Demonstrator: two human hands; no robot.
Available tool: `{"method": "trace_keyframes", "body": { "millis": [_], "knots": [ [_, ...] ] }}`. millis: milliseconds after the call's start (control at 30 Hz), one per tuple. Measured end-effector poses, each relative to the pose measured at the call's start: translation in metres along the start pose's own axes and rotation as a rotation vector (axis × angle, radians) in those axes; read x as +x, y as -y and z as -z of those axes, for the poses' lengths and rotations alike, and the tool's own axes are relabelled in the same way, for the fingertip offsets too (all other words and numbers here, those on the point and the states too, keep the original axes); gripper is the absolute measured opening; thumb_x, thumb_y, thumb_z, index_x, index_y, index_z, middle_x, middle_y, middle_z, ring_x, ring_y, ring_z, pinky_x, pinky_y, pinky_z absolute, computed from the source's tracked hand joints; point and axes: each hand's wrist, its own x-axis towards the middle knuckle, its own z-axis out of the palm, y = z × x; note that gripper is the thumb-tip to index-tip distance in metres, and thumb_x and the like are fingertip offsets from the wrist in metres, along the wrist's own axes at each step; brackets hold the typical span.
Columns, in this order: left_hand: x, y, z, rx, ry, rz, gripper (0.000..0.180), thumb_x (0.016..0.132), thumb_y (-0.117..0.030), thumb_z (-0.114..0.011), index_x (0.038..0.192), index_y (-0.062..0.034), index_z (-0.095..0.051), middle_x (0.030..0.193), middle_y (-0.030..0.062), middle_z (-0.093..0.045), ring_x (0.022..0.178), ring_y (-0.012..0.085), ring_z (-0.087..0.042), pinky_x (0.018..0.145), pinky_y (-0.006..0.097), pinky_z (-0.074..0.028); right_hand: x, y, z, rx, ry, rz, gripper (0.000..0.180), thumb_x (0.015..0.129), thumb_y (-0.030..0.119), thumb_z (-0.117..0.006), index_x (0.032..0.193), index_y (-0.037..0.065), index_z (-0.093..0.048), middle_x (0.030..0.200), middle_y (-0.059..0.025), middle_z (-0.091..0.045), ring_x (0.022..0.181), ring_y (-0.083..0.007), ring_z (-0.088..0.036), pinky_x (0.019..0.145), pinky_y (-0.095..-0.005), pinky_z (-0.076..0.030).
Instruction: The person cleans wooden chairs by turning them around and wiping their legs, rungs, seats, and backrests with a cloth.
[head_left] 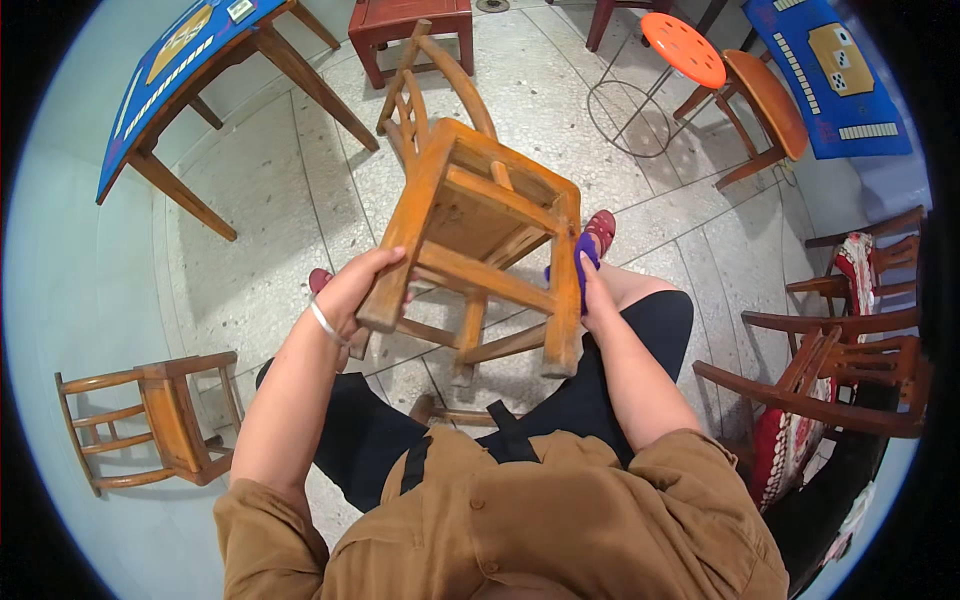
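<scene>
Small orange wooden chair (470, 210) was held up off the floor in front of the seated person, tipped so its underside and legs faced the camera and its curved back pointed away, toward the top of the view. Left hand (355, 290) was closed round the foot of the nearest leg, low on the left — fingers wrapped over the wood, a thin bangle (325, 322) at the wrist. Right hand (592, 290) was pressed against the right front leg with a purple cloth (583, 255) pinched between fingers and wood; closed on the cloth, as far as could be seen. The chair's long axis ran from the hands up and away, legs near, back far, leaning a little to the left. Both hands were on it, one to each side, about equally near; the left bore the grip, the right lay flat along the leg. Under the chair, the person's lap in dark trousers and two red sandals on the speckled stone floor (250, 250). A second small wooden chair (170, 420) stood well apart at lower left — an orange stool (683, 47) far off at top right.
</scene>
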Motion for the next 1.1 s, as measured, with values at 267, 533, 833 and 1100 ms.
{"method": "trace_keyframes", "body": {
  "millis": [267, 533, 833, 1100],
  "knots": [
    [0.027, -0.030, -0.049, -0.086, 0.073, -0.082, 0.037, 0.090, -0.033, -0.055, 0.114, -0.0043, -0.051, 0.096, 0.0095, -0.063, 0.071, 0.0174, -0.063, 0.055, 0.030, -0.053, -0.027, 0.023, 0.016, -0.171, -0.016, 0.057, 0.048, 0.084, 0.035, -0.063, 0.119, 0.005, -0.048, 0.097, -0.0096, -0.061, 0.084, -0.0217, -0.060, 0.073, -0.0354, -0.050],
    [0.050, 0.042, 0.056, -0.071, -0.250, -0.225, 0.053, 0.092, -0.048, -0.044, 0.122, -0.0046, -0.052, 0.116, 0.0090, -0.055, 0.103, 0.0216, -0.053, 0.089, 0.039, -0.043, -0.030, 0.021, 0.023, -0.055, -0.077, 0.023, 0.041, 0.081, 0.034, -0.065, 0.109, 0.005, -0.055, 0.088, -0.0091, -0.062, 0.076, -0.0229, -0.061, 0.066, -0.0355, -0.050],
    [0.113, 0.173, 0.137, 0.472, -0.492, 0.006, 0.051, 0.088, -0.045, -0.052, 0.105, 0.0017, -0.062, 0.095, 0.0121, -0.064, 0.089, 0.0243, -0.057, 0.078, 0.033, -0.043, -0.013, 0.038, 0.043, -0.029, -0.092, -0.022, 0.048, 0.081, 0.043, -0.063, 0.111, 0.006, -0.058, 0.091, -0.0091, -0.064, 0.077, -0.0232, -0.060, 0.067, -0.0341, -0.050],
    [0.098, 0.141, 0.136, 0.399, -0.331, 0.092, 0.046, 0.081, -0.043, -0.062, 0.099, -0.0007, -0.065, 0.088, 0.0079, -0.063, 0.075, 0.0177, -0.055, 0.069, 0.031, -0.043, 0.004, 0.039, 0.060, -0.052, -0.085, -0.086, 0.048, 0.087, 0.045, -0.055, 0.115, 0.007, -0.057, 0.100, -0.0102, -0.064, 0.084, -0.0244, -0.062, 0.074, -0.0358, -0.052]
  ]
}}
